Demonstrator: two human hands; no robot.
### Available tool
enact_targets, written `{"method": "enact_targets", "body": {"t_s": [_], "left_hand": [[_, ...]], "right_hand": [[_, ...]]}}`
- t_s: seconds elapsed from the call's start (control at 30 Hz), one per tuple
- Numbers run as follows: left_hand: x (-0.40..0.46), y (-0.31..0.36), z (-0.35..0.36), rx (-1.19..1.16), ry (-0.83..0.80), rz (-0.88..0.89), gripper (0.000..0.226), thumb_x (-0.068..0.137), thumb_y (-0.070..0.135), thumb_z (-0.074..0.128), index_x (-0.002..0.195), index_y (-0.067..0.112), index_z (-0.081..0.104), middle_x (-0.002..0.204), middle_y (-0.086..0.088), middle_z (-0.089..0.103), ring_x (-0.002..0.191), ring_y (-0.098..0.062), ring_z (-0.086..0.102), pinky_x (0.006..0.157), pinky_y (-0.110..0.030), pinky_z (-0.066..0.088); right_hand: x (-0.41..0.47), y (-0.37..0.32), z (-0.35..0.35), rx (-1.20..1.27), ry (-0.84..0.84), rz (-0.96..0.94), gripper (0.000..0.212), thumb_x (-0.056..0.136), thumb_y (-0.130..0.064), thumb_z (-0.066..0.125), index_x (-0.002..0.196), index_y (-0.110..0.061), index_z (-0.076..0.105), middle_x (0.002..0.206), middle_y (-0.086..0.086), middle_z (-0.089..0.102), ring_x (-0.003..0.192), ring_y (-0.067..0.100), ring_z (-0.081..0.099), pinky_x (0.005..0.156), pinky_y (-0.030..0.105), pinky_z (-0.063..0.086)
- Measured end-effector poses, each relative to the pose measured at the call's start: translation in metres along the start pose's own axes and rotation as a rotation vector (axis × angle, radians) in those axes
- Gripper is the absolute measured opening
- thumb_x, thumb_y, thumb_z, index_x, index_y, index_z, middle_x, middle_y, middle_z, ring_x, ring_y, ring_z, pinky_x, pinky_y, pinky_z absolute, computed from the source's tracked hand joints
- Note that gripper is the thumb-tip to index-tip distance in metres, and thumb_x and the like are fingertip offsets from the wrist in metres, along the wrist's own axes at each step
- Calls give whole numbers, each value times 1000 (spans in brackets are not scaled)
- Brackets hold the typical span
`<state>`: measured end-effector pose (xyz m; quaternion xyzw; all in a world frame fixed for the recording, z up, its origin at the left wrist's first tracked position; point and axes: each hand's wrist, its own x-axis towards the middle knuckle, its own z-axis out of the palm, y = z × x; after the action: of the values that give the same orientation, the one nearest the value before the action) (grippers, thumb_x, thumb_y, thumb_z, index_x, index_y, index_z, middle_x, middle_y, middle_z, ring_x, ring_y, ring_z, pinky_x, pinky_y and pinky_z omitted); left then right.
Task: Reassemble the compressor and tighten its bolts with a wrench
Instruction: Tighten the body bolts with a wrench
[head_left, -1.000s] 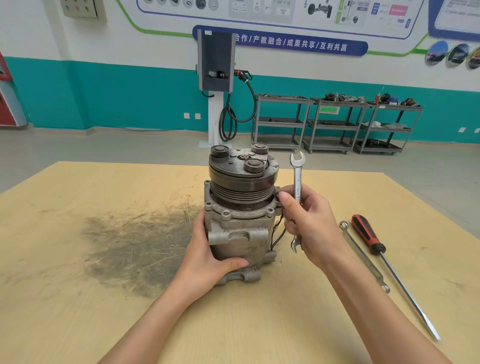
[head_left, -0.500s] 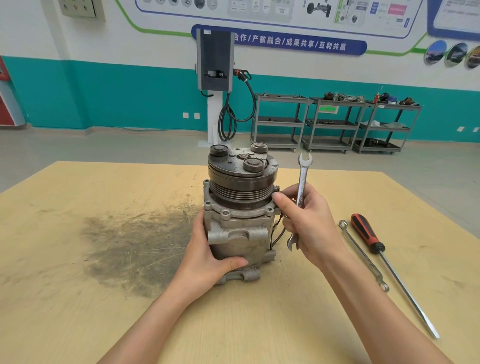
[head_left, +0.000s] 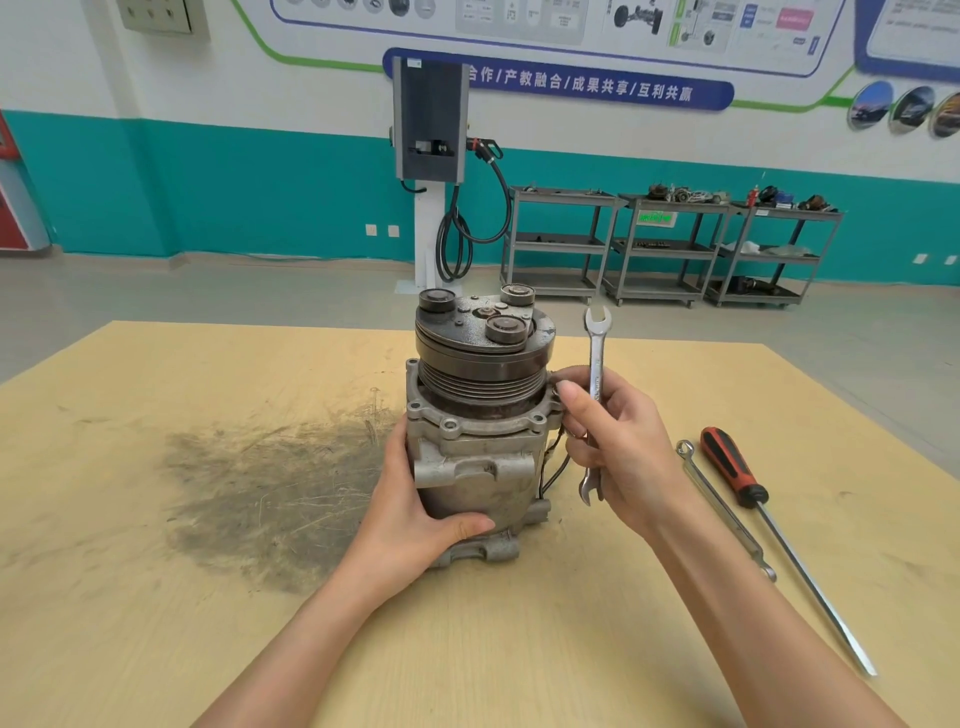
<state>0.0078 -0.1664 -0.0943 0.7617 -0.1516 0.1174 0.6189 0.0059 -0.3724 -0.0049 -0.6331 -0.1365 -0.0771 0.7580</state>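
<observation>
Compressor (head_left: 475, 441): stood upright on the desk (head_left: 156, 597).
Left hand (head_left: 415, 512): I gripped the housing.
Right hand (head_left: 615, 447): I clasped the wrench (head_left: 596, 358), fingertips at the flange.
Risk: the wrench could slip because my fingers were doing two jobs.
Hidden: the bolt under my fingertips; the far side.

Blue wall banner (head_left: 558, 80) reads 合作/产教融合/成果共享/互利共赢 (white characters).

A red-and-black screwdriver (head_left: 769, 525) lies on the wooden counter (head_left: 156, 623) at 4 o'clock, just beside a thin ring spanner (head_left: 724, 506). A dark smudge (head_left: 270, 483) (greasy-looking) spreads at 9 o'clock. Grey shelf carts (head_left: 670, 249) and a wall-side charger (head_left: 430, 124) stand at 12 o'clock.
</observation>
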Motion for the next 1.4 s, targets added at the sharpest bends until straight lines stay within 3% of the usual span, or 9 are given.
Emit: {"method": "enact_targets", "body": {"t_s": [0.1, 0.3, 0.43, 0.67, 0.83, 0.97, 1.13, 1.3, 1.4], "left_hand": [[0, 0, 1, -11, 3, -8, 118, 59, 12, 92, 150, 22, 18, 124, 42, 45, 121, 17, 43, 99, -3, 34], [0, -1, 1, -9, 3, -7, 118, 59, 10, 91, 150, 21, 18, 117, 52, 43, 120, 19, 43, 99, -2, 34], [0, -1, 0, 0, -2, -8, 118, 59, 13, 92, 150, 23, 18, 121, 49, 42, 121, 19, 43, 103, -6, 34], [1, -2, 0, 13, 8, 0, 116, 58, 14, 92, 150, 21, 21, 115, 55, 38, 121, 19, 41, 98, -1, 33], [1, -1, 0, 8, 7, -5, 115, 59, 13, 92, 149, 20, 22, 115, 53, 40, 120, 19, 42, 102, -7, 36], [0, 1, 0, -7, 6, -4, 114, 59, 13, 91, 149, 20, 22, 114, 54, 40, 119, 19, 43, 100, -4, 35], [-1, 4, 0, -3, -2, -2, 115, 59, 15, 92, 150, 21, 21, 118, 52, 39, 122, 17, 42, 109, -20, 36], [-2, 6, 0, -4, 5, 1, 118, 59, 15, 92, 151, 21, 19, 136, 29, 42, 128, 8, 42, 114, -31, 34], [-1, 6, 0, 3, 0, 0, 117, 58, 16, 92, 150, 20, 20, 130, 40, 40, 127, 9, 42, 113, -28, 35]], "right_hand": [[0, 0, -1, -11, -3, -3, 7, 96, -10, 56, 96, -7, 61, 62, -8, 49, 56, 14, 25, 40, 16, 22], [0, 0, 5, -49, 58, -25, 12, 92, -8, 63, 90, -7, 52, 65, 1, 43, 47, 9, 24, 38, 17, 24], [-3, -1, 2, -34, -1, -37, 5, 96, -9, 55, 97, -6, 58, 64, -8, 48, 56, 12, 26, 41, 18, 22], [-2, -2, 8, -48, 67, -33, 11, 93, -5, 60, 89, -7, 50, 60, -1, 49, 45, 9, 23, 37, 17, 22], [-4, -3, 5, -59, 10, -52, 8, 98, -6, 52, 95, -7, 59, 62, -5, 42, 53, 9, 27, 41, 17, 23], [-3, -2, 8, -67, 52, -53, 9, 96, -5, 56, 88, -8, 54, 55, -11, 45, 45, 7, 24, 38, 16, 23], [-4, -4, 7, -40, 29, -44, 4, 95, -6, 57, 92, -8, 56, 59, -10, 50, 47, 7, 27, 39, 16, 24], [-5, -3, 7, -57, 46, -47, 6, 96, -5, 55, 91, -7, 57, 61, -6, 47, 48, 8, 26, 39, 16, 24], [-4, -2, 9, -49, 67, -37, 9, 93, -5, 60, 88, -7, 52, 63, 0, 45, 45, 7, 24, 38, 17, 23]]}}
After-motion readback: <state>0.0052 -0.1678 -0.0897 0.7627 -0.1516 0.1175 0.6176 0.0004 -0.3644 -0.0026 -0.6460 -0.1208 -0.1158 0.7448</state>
